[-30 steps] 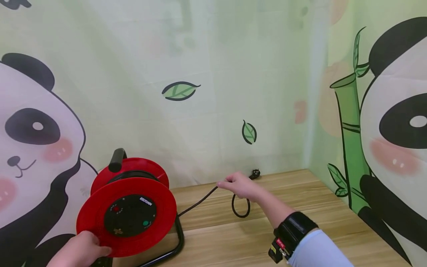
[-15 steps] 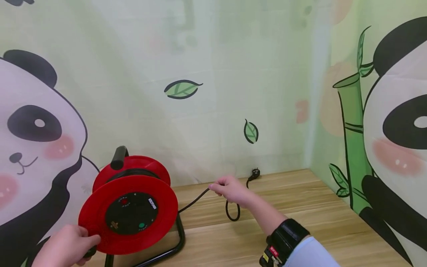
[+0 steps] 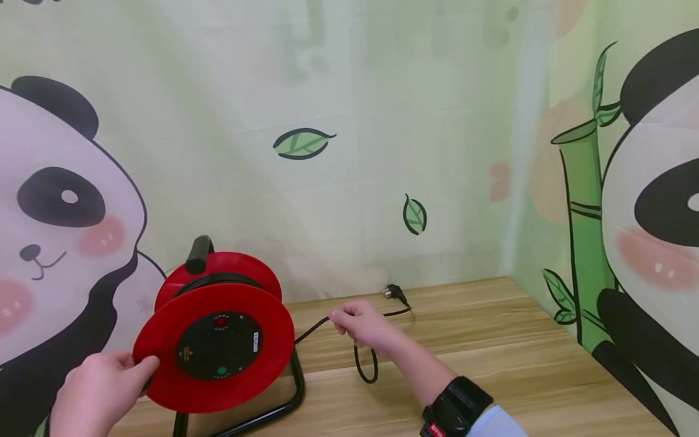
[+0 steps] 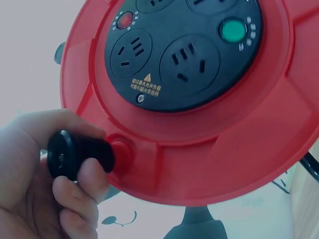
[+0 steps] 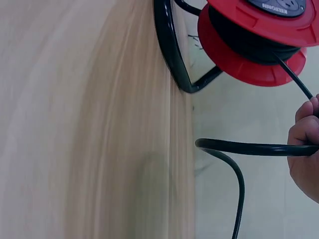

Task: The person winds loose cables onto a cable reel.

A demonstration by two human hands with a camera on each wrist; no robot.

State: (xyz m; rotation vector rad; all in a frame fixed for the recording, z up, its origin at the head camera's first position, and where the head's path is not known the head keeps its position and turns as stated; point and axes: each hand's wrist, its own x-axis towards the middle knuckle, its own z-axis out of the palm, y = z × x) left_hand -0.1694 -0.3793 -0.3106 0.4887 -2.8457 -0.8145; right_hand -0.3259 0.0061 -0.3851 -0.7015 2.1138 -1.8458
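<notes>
A red cable reel [image 3: 158,332] with a black socket panel [image 4: 184,94] stands on the left of the wooden table. My left hand [image 3: 101,391] grips the black crank knob [image 4: 94,152] at its front rim, fingers and thumb wrapped round it. Right of the reel, my right hand [image 3: 360,328] pinches the black cable [image 3: 311,331], which runs from the drum to the fingers. Below this hand a loop of cable [image 5: 249,148] hangs down. The cable's end trails behind the hand to a black plug [image 3: 395,294] near the back wall.
The reel's black tube stand [image 3: 273,413] rests on the wooden table [image 3: 464,340], and a dark carrying handle [image 3: 199,255] rises behind it. A cloth backdrop [image 3: 349,182] with pandas and leaves closes off the back and right sides.
The reel's front has turned clockwise as my left hand moved up and left with the knob. My right hand has moved left towards the reel, and the plug has swung round leftward.
</notes>
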